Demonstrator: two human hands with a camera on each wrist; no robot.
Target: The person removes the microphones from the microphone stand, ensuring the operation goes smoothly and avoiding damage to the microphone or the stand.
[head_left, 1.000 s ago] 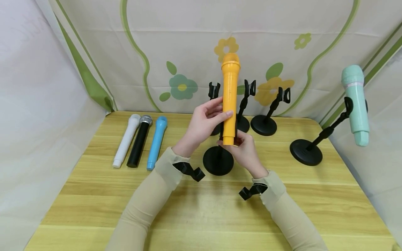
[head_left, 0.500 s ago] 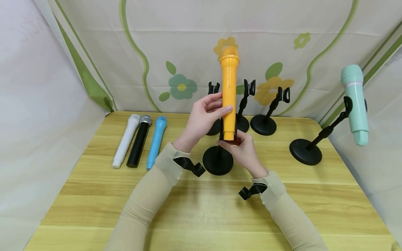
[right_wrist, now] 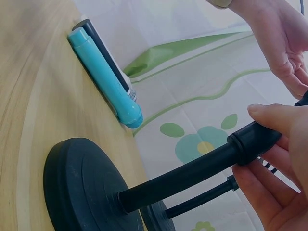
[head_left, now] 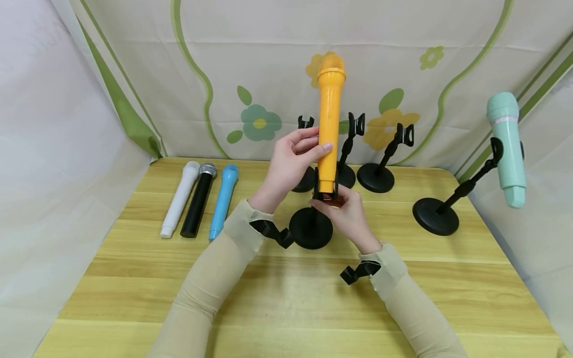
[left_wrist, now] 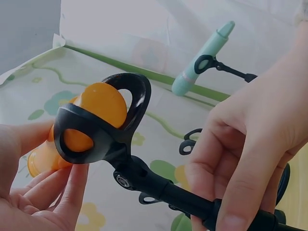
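My left hand [head_left: 293,159] grips an orange microphone [head_left: 330,107] by its lower body, thumb in front and fingers behind, with the head pointing up. The microphone's tail end sits between the curved arms of a black clip [left_wrist: 91,137] in the left wrist view. Below that clip, my right hand [head_left: 351,214] pinches the post of the black microphone stand [right_wrist: 192,171] between thumb and fingers. The stand's round base [head_left: 311,228] rests on the wooden table [head_left: 286,308].
White, black and blue microphones [head_left: 224,201] lie side by side at the left. Several black stands with bare clips [head_left: 356,124] stand behind the hands. At the right, another stand [head_left: 436,216] holds a mint-green microphone [head_left: 508,149]. A patterned cloth [head_left: 201,49] hangs behind the table.
The orange microphone has moved up in the head view, its tail end now between the clip's arms. My left hand has risen slightly with it; my right hand stays on the stand.
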